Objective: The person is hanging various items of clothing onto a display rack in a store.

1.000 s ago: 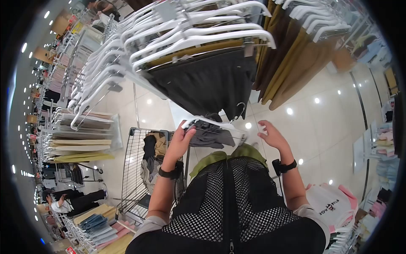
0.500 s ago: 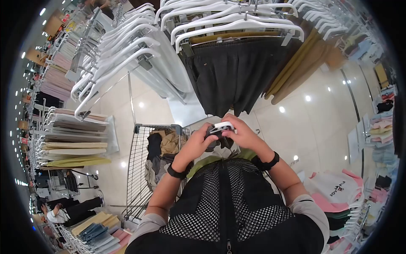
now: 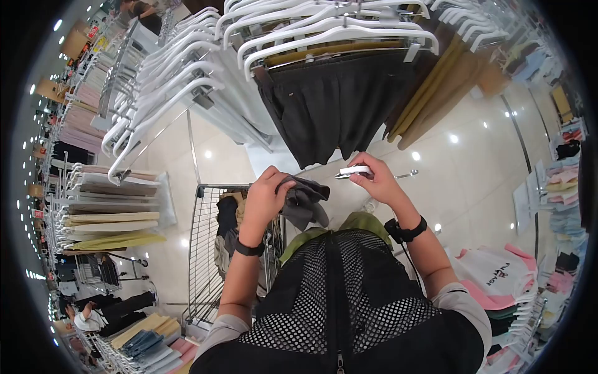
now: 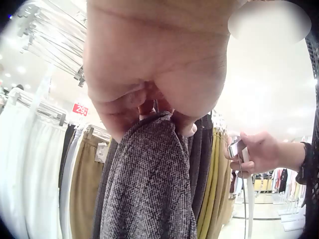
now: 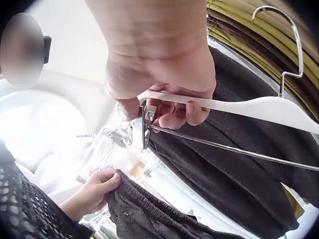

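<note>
In the head view my left hand (image 3: 265, 196) grips a dark grey garment (image 3: 306, 202) by its top edge, and the cloth hangs down in front of me. The right wrist view shows a gathered elastic waistband on this grey garment (image 5: 144, 209), with the left thumb on its corner. My right hand (image 3: 377, 179) holds one end of a white clip hanger (image 5: 254, 107), fingers curled round the arm beside its metal clip (image 5: 142, 128). The hanger's hook and bar carry no cloth. The garment and the hanger are apart.
Dark trousers (image 3: 336, 106) hang on white hangers right ahead, with brown and mustard ones (image 3: 430, 93) to their right. A wire shopping cart (image 3: 202, 249) holding clothes stands at my left. More racks (image 3: 112, 206) line the left side. A pink and white top (image 3: 498, 274) hangs at right.
The grey garment was on the hanger; my hands met at the hanger's end, then parted. Now the garment is off it in my left hand, and my right hand has taken the hanger.
</note>
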A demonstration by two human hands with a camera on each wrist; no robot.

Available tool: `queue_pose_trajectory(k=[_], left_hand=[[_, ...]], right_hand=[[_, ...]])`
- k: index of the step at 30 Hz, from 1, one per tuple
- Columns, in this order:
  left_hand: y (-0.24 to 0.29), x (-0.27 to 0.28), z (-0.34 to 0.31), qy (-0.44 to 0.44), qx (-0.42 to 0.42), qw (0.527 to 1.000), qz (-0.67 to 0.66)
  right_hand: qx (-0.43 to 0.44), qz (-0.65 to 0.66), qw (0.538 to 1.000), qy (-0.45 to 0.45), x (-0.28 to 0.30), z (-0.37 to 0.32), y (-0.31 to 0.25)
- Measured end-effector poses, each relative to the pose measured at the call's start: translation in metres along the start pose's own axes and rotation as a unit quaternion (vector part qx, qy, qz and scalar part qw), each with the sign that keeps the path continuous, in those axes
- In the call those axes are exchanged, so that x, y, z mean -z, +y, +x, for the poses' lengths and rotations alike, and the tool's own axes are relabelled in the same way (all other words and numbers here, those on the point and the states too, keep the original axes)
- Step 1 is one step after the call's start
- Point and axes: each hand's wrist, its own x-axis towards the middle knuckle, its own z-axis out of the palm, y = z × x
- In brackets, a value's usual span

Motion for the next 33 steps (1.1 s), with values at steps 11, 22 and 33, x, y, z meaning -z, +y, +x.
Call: queue_pose_trajectory(k=[11,22,33], left_hand=[[0.028,-0.019,0.028,0.058,0.032,0.998,0.013],[0.061,-0.034,0.038,0.041,-0.051,0.998,0.003],[0.046,-0.04,0.012,0.049,0.056,0.988,-0.131]], right_hand=[[0.026,-0.036,0.999,0.031,0.047,0.017,0.0],[0.111,-0.093,0.989,-0.014,0.022,0.05,-0.035],[0.086,-0.097,0.991,-0.033,-0.015,0.041,-0.04]])
